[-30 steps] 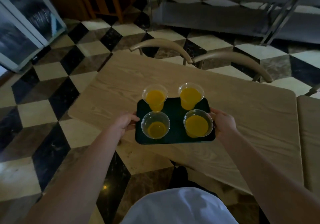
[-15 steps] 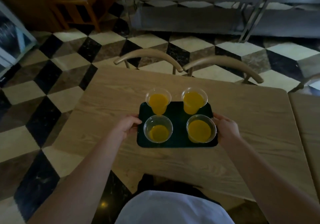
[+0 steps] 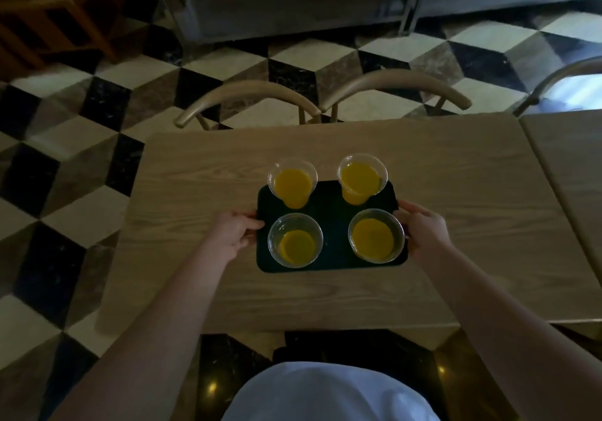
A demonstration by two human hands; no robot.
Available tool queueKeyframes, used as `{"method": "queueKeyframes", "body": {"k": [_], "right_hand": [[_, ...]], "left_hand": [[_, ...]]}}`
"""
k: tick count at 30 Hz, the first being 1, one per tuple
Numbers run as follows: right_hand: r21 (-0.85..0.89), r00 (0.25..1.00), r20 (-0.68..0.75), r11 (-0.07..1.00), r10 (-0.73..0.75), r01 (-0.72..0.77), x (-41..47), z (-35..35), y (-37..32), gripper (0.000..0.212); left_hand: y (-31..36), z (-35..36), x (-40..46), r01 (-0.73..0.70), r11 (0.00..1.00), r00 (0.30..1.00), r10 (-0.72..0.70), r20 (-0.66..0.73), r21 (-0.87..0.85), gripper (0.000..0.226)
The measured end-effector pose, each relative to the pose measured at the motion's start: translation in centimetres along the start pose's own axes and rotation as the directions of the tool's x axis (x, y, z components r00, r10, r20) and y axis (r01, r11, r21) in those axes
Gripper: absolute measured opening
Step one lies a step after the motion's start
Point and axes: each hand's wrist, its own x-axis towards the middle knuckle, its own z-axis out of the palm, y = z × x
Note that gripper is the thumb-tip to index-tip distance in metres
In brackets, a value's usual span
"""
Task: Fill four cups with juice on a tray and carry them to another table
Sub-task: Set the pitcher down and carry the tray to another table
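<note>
Wooden table (image 3: 195, 257), checkered floor (image 3: 81, 111)

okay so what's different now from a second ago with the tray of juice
The dark green rectangular tray has come further in over the light wooden table, away from its near edge. Left hand and right hand still grip its short sides; all four clear plastic cups of orange juice remain upright.

A wooden table (image 3: 325, 290) carries a dark tray (image 3: 332, 225).
</note>
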Motion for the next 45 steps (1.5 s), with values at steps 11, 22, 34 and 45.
{"method": "queueKeyframes", "body": {"k": [11,22,34,45], "right_hand": [[-0.039,0.992,-0.093,0.995,0.088,-0.092,4.1,-1.0,2.3,0.037],[-0.017,0.979,-0.135,0.988,0.150,-0.154,6.6,-0.5,4.0,0.035],[0.003,0.974,-0.156,0.986,0.164,-0.166,9.1,0.4,4.4,0.036],[0.008,0.970,-0.157,0.982,0.188,-0.189,10.6,1.3,4.6,0.038]], "left_hand": [[-4.1,2.6,4.1,0.114,0.993,0.993,-0.114,-0.022,0.021,0.036],[-5.2,3.3,6.7,0.165,0.986,0.986,-0.166,-0.029,-0.018,0.035],[-5.4,3.4,10.2,0.182,0.983,0.981,-0.183,-0.068,-0.021,0.040],[-5.5,3.0,12.0,0.221,0.975,0.973,-0.220,-0.066,-0.006,0.044]]}}
